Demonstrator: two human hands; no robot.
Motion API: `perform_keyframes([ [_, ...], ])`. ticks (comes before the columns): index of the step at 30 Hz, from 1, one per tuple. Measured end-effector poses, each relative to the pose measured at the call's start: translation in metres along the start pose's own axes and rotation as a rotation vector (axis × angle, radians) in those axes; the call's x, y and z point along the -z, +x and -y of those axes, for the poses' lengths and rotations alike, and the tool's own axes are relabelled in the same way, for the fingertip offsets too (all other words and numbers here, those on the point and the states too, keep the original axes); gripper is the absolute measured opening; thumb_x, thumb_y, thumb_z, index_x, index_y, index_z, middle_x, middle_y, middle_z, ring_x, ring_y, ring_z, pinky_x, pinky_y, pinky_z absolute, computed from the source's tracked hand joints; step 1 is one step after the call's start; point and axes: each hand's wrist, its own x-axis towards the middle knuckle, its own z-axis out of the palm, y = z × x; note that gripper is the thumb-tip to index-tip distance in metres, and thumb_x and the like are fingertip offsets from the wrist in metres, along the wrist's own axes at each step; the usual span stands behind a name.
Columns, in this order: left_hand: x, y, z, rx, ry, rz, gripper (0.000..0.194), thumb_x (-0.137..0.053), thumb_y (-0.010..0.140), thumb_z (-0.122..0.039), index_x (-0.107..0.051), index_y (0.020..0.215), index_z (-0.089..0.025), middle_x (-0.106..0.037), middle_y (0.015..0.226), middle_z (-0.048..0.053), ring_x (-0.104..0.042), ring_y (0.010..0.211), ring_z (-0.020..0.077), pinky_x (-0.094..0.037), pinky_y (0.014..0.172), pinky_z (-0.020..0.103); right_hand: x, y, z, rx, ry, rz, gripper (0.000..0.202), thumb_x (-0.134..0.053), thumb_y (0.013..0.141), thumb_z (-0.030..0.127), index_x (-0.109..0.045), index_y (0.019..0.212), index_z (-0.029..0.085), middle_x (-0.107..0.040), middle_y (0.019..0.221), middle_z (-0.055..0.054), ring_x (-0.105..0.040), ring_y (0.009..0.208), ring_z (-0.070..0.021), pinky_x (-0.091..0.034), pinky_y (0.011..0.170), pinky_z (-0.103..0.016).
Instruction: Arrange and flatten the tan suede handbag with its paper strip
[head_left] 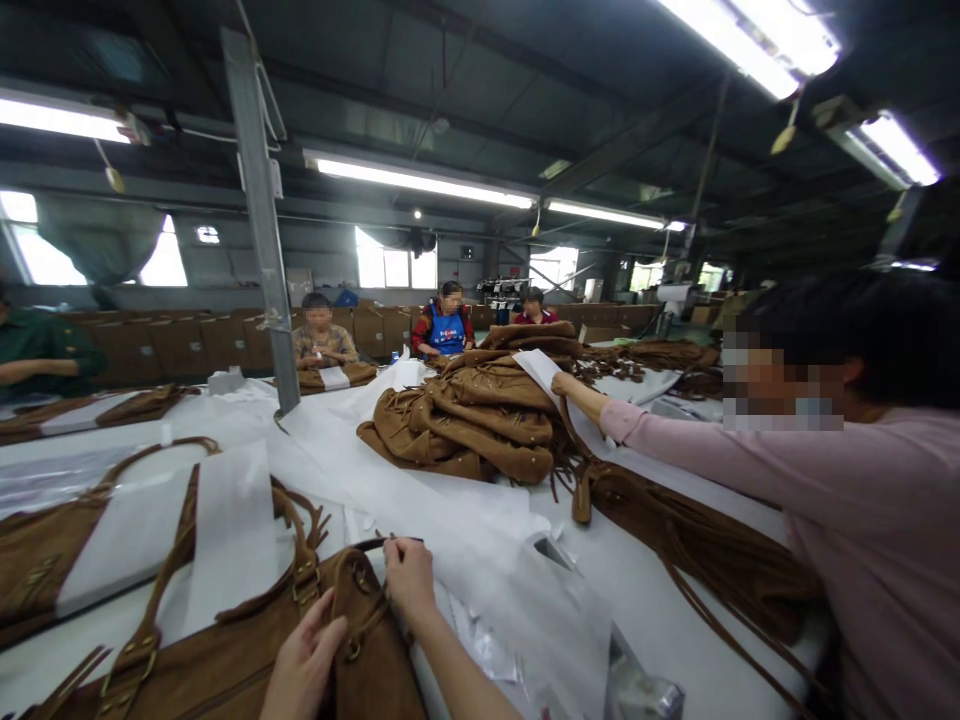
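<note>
A brown suede handbag (225, 660) with brass-coloured buckles lies before me at the lower left. My left hand (304, 655) has its fingers closed on the bag near its end panel, beside a handle buckle. At the top of that end, my right hand (409, 575) pinches a thin dark strap (370, 545) of the bag. White paper (234, 535) is wrapped around one handle (171, 580). Brass rings and a short cord show on the end panel, just below my right hand.
Left of my bag lies another brown bag (30, 545) with white paper. A heap of brown bags (465, 420) sits mid-table on white sheeting (480, 530). At right, a co-worker's arm (690, 450) reaches across; other people sit beyond. A grey post (259, 220) stands at left.
</note>
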Motion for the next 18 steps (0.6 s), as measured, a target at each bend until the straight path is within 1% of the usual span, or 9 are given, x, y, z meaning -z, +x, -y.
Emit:
perform_keyframes([
  [2,-0.002,-0.002,-0.003,0.043,-0.011,0.038,0.061,-0.070,0.070,-0.030,-0.050,0.126,-0.014,-0.074,0.093,0.009,-0.067,0.094,0.0258,-0.057,0.078,0.032,0.018,-0.009,-0.007,-0.115,0.030,0.034,0.056,-0.026,0.091,0.045,-0.066,0.062,0.017,-0.067,0.063,-0.009,-0.060,0.060,-0.0168,-0.044,0.060,-0.027],
  [4,-0.005,-0.004,-0.004,0.057,-0.022,0.053,0.061,-0.065,0.075,-0.029,-0.045,0.130,-0.014,-0.074,0.088,0.007,-0.069,0.088,0.0240,-0.058,0.076,0.031,0.028,-0.024,-0.012,-0.235,0.069,0.158,0.069,-0.018,0.090,0.055,-0.061,0.051,0.018,-0.057,0.046,-0.007,-0.049,0.038,-0.0147,-0.039,0.043,-0.027],
  [6,-0.007,-0.004,-0.003,0.049,-0.026,0.049,0.058,-0.058,0.081,-0.029,-0.040,0.134,-0.014,-0.074,0.087,0.006,-0.069,0.085,0.0225,-0.058,0.073,0.030,0.027,-0.039,-0.014,-0.327,0.161,0.301,0.069,-0.026,0.084,0.066,-0.056,0.044,0.020,-0.048,0.037,-0.003,-0.037,0.029,-0.0120,-0.028,0.034,-0.026],
  [8,-0.010,-0.002,-0.002,0.051,-0.005,0.045,0.055,-0.054,0.084,-0.027,-0.037,0.135,-0.013,-0.074,0.089,0.007,-0.069,0.083,0.0214,-0.058,0.071,0.028,0.019,-0.050,-0.010,-0.357,0.269,0.361,0.058,-0.045,0.076,0.069,-0.055,0.044,0.021,-0.045,0.036,0.000,-0.034,0.030,-0.0106,-0.024,0.033,-0.024],
  [9,-0.010,-0.001,-0.001,0.057,0.010,0.045,0.055,-0.053,0.084,-0.026,-0.036,0.135,-0.012,-0.074,0.091,0.007,-0.069,0.083,0.0212,-0.057,0.070,0.027,0.014,-0.053,-0.006,-0.352,0.317,0.361,0.051,-0.055,0.072,0.065,-0.054,0.045,0.021,-0.044,0.036,0.002,-0.034,0.032,-0.0102,-0.023,0.034,-0.023],
  [11,-0.010,0.001,0.001,0.079,0.033,0.065,0.062,-0.056,0.083,-0.024,-0.029,0.138,-0.013,-0.073,0.094,0.008,-0.069,0.085,0.0215,-0.057,0.071,0.027,0.005,-0.052,0.003,-0.317,0.381,0.324,0.038,-0.069,0.066,0.048,-0.052,0.046,0.021,-0.042,0.038,0.005,-0.034,0.035,-0.0092,-0.024,0.036,-0.022],
  [13,-0.010,0.000,0.005,0.105,0.036,0.111,0.073,-0.061,0.080,-0.025,-0.021,0.141,-0.014,-0.072,0.098,0.010,-0.068,0.091,0.0232,-0.057,0.074,0.029,0.004,-0.045,0.011,-0.286,0.463,0.301,0.029,-0.071,0.063,0.035,-0.052,0.049,0.019,-0.042,0.040,0.006,-0.036,0.038,-0.0080,-0.026,0.038,-0.020],
  [15,-0.010,-0.002,0.009,0.103,0.045,0.148,0.084,-0.066,0.076,-0.029,-0.016,0.142,-0.015,-0.070,0.104,0.011,-0.066,0.097,0.0250,-0.057,0.078,0.031,0.011,-0.039,0.015,-0.256,0.561,0.287,0.023,-0.069,0.065,0.031,-0.053,0.055,0.018,-0.048,0.047,0.005,-0.042,0.042,-0.0074,-0.034,0.042,-0.019],
  [18,-0.008,-0.007,0.010,0.105,0.086,0.184,0.094,-0.071,0.069,-0.035,-0.017,0.142,-0.014,-0.068,0.111,0.012,-0.064,0.102,0.0269,-0.058,0.079,0.032,0.029,-0.040,0.007,-0.215,0.673,0.289,0.018,-0.065,0.069,0.031,-0.058,0.065,0.015,-0.059,0.062,0.000,-0.057,0.060,-0.0090,-0.047,0.059,-0.020],
])
